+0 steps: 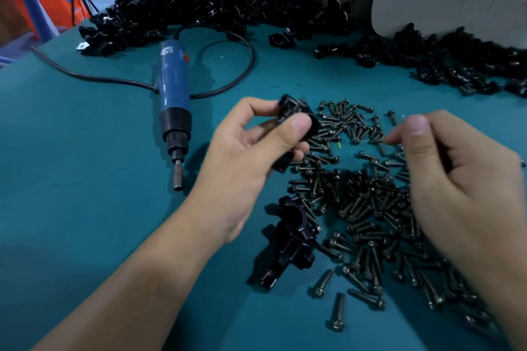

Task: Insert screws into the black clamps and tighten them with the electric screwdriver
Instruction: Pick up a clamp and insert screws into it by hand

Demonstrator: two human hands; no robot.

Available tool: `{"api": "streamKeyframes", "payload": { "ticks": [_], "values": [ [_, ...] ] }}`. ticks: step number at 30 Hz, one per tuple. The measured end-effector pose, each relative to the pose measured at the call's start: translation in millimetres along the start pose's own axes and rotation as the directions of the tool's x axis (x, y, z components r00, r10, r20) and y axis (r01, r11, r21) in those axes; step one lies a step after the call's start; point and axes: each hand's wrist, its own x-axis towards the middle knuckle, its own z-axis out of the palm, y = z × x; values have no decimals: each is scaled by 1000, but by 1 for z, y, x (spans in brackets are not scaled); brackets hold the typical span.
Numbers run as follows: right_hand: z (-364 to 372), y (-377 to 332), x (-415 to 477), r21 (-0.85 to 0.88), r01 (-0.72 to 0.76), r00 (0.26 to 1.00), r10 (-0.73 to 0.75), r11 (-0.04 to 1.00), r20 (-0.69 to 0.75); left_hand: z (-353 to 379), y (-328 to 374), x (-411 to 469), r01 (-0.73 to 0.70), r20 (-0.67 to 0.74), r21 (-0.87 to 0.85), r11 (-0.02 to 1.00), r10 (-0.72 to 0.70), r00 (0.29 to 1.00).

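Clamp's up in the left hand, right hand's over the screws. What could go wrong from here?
1. The right hand is blurred above the loose screws; whether it holds one is unclear, so one could drop back.
2. The left hand pinches the clamp at the fingertips; pushing a screw in might twist it loose.
3. The cable of the electric screwdriver loops beside the clamp pile and may snag when lifted.

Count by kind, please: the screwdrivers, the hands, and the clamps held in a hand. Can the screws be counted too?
Screwdriver: 1
Hands: 2, the left hand and the right hand
Clamp held in the left hand: 1
Total: 4
Screws: too many to count.
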Motion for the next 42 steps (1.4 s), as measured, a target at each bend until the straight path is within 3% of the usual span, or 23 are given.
{"api": "streamKeyframes", "payload": {
  "ticks": [3,5,8,10,13,20,27,31,36,39,42],
  "values": [
    [-11,1,0,5,-5,998,5,1000,66,3,7,-2,140,-10,-247,959,-146,989],
    [-20,-2,0,83,-61,975,42,995,217,3,9,-3,189,-21,-333,924,-207,978],
    [-31,-9,-1,-1,-90,829,76,996,554,1,11,-3,225,-5,-462,858,-256,967],
    [-35,-13,-2,-120,-35,742,106,992,661,1,12,-1,252,20,-525,813,-284,959],
    [-33,-19,-3,-246,45,661,156,968,734,0,13,0,284,42,-558,780,-316,948],
    [-36,-28,-3,-287,126,615,152,949,773,0,11,-2,320,93,-532,784,-322,942],
    [-28,-16,-10,-223,156,641,73,962,764,-3,9,-1,373,168,-520,768,-337,927],
    [-25,-9,-12,-217,162,714,37,963,699,-3,10,0,414,227,-525,744,-347,910],
    [-19,-5,-10,101,-111,840,39,989,542,-6,10,0,445,269,-507,739,-355,895],
    [-11,-3,-8,372,-325,862,111,869,494,-4,10,-2,460,288,-482,746,-362,887],
    [-5,-7,-4,635,-482,866,216,604,452,-2,10,-3,469,295,-466,751,-368,882]
  ]
}}
